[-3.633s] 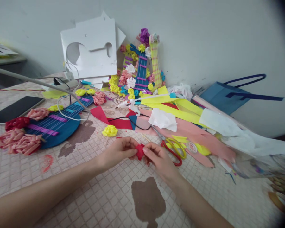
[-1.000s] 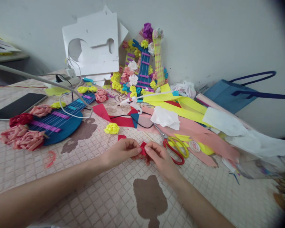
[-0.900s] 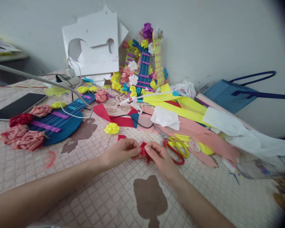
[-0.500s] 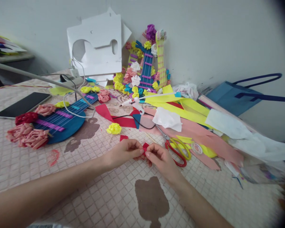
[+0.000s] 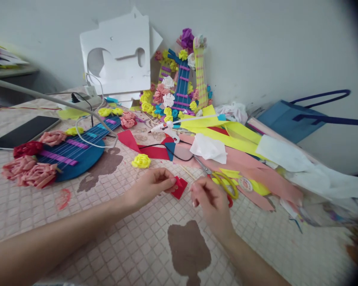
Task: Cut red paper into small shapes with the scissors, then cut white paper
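My left hand point(image 5: 150, 185) pinches a small folded piece of red paper point(image 5: 179, 187) just above the checked tablecloth point(image 5: 131, 246). My right hand point(image 5: 210, 200) hovers a little to the right of the red paper, apart from it, its fingers curled and blurred by motion. It covers part of the scissors point(image 5: 223, 184) with red and yellow handles. A small yellow paper flower point(image 5: 141, 161) lies just beyond my left hand.
A white glue gun point(image 5: 167, 129) with a black cord lies behind. Strips of yellow, pink and red paper point(image 5: 241, 159) spread to the right. A blue paper guitar point(image 5: 74, 149) with pink flowers lies left, a phone point(image 5: 24, 132) beyond it. Decorated guitars point(image 5: 181, 83) and a blue bag point(image 5: 289, 117) lean on the wall.
My right hand has let go of the red paper and drawn away to the right, over the scissors. My left hand still holds the paper.
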A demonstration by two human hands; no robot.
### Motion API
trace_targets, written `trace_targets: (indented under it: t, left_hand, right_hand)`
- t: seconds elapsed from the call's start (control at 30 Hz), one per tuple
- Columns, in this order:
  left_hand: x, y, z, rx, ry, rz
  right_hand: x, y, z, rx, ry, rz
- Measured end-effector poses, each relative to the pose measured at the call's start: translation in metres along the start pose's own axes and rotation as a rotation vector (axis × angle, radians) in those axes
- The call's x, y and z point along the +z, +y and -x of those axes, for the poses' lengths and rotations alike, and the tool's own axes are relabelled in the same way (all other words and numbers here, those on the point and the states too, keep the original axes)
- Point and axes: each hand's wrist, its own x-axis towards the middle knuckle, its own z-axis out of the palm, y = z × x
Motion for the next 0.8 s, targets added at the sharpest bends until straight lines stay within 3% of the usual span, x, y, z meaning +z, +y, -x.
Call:
trace_targets:
  t: [0.07,0.23,0.8]
  left_hand:
    - [0.002,0.000,0.001,0.006,-0.040,-0.033]
    - [0.005,0.002,0.003,0.023,-0.082,-0.063]
    - [0.008,0.004,0.005,-0.004,-0.066,-0.135]
  right_hand:
    - [-0.004,0.008,-0.008,0.060,0.015,0.004]
    - [-0.001,0.014,-0.012,0.134,-0.170,0.022]
    - [0.001,0.015,-0.011,0.192,-0.168,0.009]
